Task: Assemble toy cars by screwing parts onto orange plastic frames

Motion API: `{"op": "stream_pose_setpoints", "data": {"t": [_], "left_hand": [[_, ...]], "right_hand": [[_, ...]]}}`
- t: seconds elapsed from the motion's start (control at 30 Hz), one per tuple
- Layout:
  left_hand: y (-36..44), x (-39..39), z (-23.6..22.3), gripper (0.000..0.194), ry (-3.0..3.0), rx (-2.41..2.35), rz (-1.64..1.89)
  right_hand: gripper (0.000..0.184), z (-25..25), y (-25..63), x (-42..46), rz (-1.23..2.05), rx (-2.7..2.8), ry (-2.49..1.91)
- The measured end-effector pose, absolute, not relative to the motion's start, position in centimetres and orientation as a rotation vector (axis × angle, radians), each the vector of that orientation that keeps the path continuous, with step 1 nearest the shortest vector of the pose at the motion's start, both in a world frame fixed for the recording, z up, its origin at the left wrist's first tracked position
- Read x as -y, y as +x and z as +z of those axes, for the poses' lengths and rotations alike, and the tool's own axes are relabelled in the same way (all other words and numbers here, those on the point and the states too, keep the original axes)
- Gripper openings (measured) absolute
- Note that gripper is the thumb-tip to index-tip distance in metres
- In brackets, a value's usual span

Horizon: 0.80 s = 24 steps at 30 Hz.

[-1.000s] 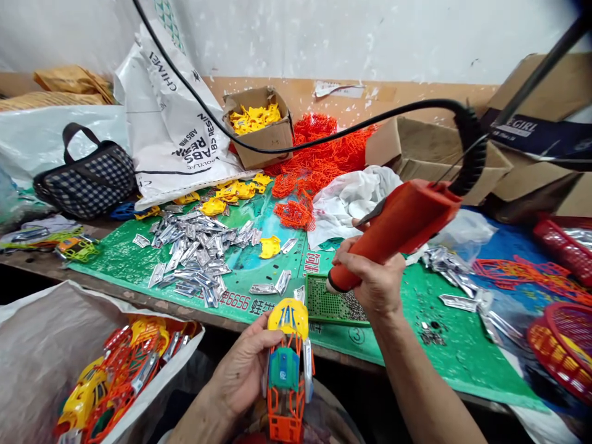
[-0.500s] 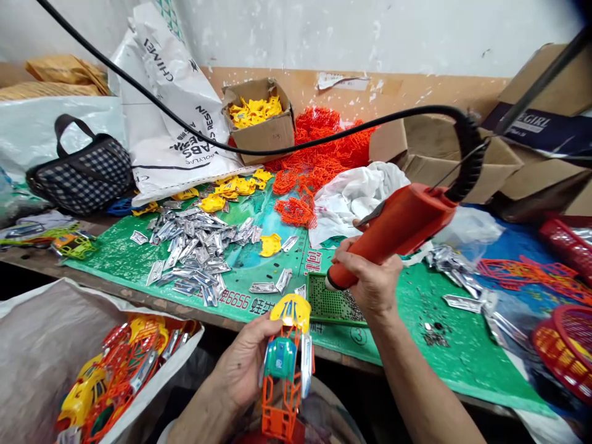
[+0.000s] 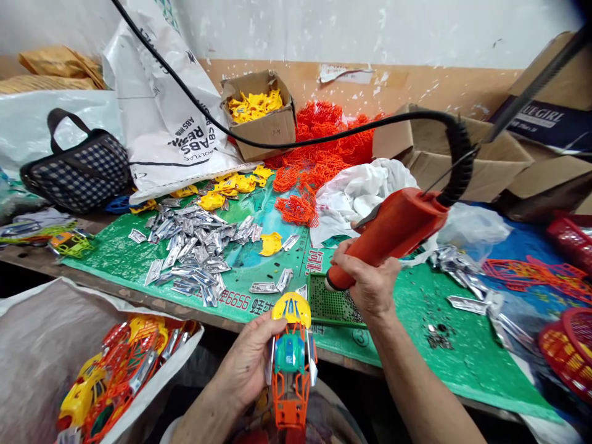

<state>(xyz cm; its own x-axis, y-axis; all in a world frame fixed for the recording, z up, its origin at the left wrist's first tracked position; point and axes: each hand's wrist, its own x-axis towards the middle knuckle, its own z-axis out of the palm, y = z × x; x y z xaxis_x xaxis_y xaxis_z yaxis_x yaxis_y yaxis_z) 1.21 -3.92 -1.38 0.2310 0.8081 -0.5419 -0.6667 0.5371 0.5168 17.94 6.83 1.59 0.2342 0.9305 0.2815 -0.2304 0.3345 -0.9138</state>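
My left hand (image 3: 247,357) grips a toy car body (image 3: 290,354) by its left side, below the table's front edge. The body has a yellow front piece, a green middle, an orange open frame and silver side panels. In my right hand (image 3: 370,280) is a red electric screwdriver (image 3: 391,231), tilted with its nose down to the left. That nose is over a green perforated tray (image 3: 324,302) holding small metal screws, and its very tip is hard to make out. A black cable (image 3: 370,126) runs from the tool's upper end.
Silver pieces (image 3: 194,246) lie heaped on the green table sheet (image 3: 398,345). Yellow parts fill a cardboard box (image 3: 266,135), with orange frames (image 3: 319,154) piled beside it. A white sack (image 3: 32,345) at lower left holds assembled bodies. A red basket (image 3: 567,345) stands right.
My left hand has turned the toy car body more upright and shifted it slightly right. The screwdriver stays over the tray, moved a little left and down. The view has shifted slightly.
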Motion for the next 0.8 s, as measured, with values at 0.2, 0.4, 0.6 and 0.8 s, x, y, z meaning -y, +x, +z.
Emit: {"op": "stream_pose_setpoints", "data": {"t": [0.2,0.4,0.6,0.8], "left_hand": [[1.3,4.2,-1.5,0.023,0.273,-0.991,1.052],[1.5,3.9,-1.4,0.026,0.388,-0.975,1.029],[1.6,3.7,-1.6,0.032,0.417,-0.978,1.025],[2.0,3.8,-1.3,0.032,0.447,-0.939,1.028]], "right_hand": [[0.014,1.6,17.7,-6.7,0.92,1.003,-0.911],[0.013,1.7,17.6,-6.4,0.931,0.993,-0.915],[0.017,2.2,17.9,-6.8,0.952,0.93,-0.868],[0.035,5.8,18.7,-5.7,1.022,0.849,-0.741]]}}
